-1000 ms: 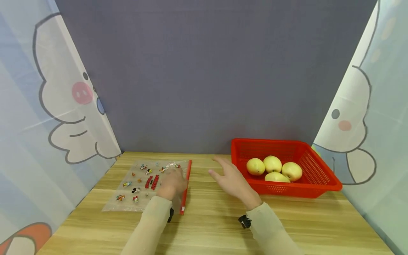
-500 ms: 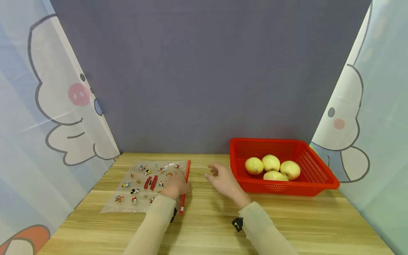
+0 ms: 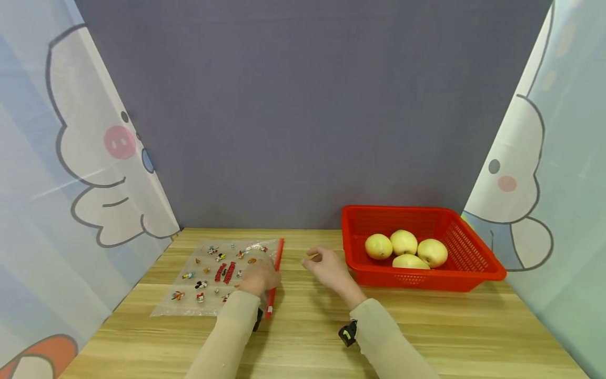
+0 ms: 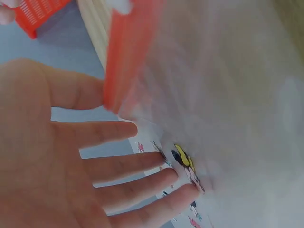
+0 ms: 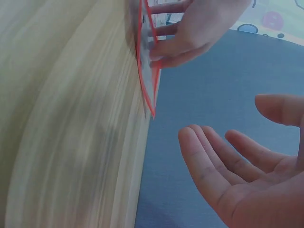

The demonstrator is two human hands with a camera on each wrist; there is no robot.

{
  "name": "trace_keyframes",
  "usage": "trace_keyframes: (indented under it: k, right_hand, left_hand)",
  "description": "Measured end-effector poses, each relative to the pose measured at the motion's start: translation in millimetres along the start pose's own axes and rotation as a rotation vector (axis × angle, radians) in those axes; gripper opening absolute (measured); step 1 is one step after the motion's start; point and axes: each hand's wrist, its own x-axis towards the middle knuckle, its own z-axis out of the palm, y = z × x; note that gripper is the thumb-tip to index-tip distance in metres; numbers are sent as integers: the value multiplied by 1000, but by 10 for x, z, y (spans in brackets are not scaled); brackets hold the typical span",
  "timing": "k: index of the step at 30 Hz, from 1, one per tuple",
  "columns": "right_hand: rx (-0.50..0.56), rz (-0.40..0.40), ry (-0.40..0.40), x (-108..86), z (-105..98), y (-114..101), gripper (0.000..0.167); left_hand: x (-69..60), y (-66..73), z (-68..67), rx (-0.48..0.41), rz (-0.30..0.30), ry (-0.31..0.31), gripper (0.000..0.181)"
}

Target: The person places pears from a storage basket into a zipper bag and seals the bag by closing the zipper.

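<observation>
A clear plastic zip bag [image 3: 218, 284] printed with small cartoon figures lies flat on the wooden table at the left, its red zip edge [image 3: 271, 302] facing right. My left hand [image 3: 259, 276] is over the bag beside that edge. In the left wrist view its fingers [image 4: 128, 164] are straight against the clear film, and the thumb tip meets the red strip [image 4: 128, 57]. From the right wrist view the two red lips of the bag's mouth [image 5: 148, 90] look slightly parted. My right hand [image 3: 328, 269] hovers between bag and basket, fingers loosely bent, holding nothing.
At the right stands a red plastic basket [image 3: 426, 279] with several pale yellow-green apples [image 3: 404, 243] inside. A grey cloth panel [image 3: 303, 116] rises behind the wooden table [image 3: 303, 347]. Printed curtains [image 3: 516, 173] hang at both sides.
My right hand has moved left, away from the basket, and its fingers have bent more. The left hand has shifted slightly along the red edge. Bag and basket stay put.
</observation>
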Motion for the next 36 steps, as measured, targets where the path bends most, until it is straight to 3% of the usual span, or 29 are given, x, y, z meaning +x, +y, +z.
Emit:
trace_keyframes:
  k: [5, 9, 17, 22, 30, 36]
  right_hand:
    - [1, -10, -27, 29, 73, 20, 40]
    - [33, -11, -54, 39, 135, 16, 40]
    - [250, 67, -109, 37, 233, -1, 41]
    - [303, 85, -120, 20, 262, 13, 42]
    - [385, 103, -134, 18, 292, 30, 45]
    - [394, 125, -115, 5, 309, 50, 41]
  left_hand:
    - [-22, -15, -32, -38, 22, 8, 31]
    - [-30, -41, -39, -49, 42, 42, 27]
    - [-25, -48, -23, -112, 51, 92, 17]
    - [-103, 3, -56, -183, 89, 117, 8]
    - [-219, 119, -121, -217, 142, 151, 21]
    - [-324, 210, -170, -256, 178, 138, 29]
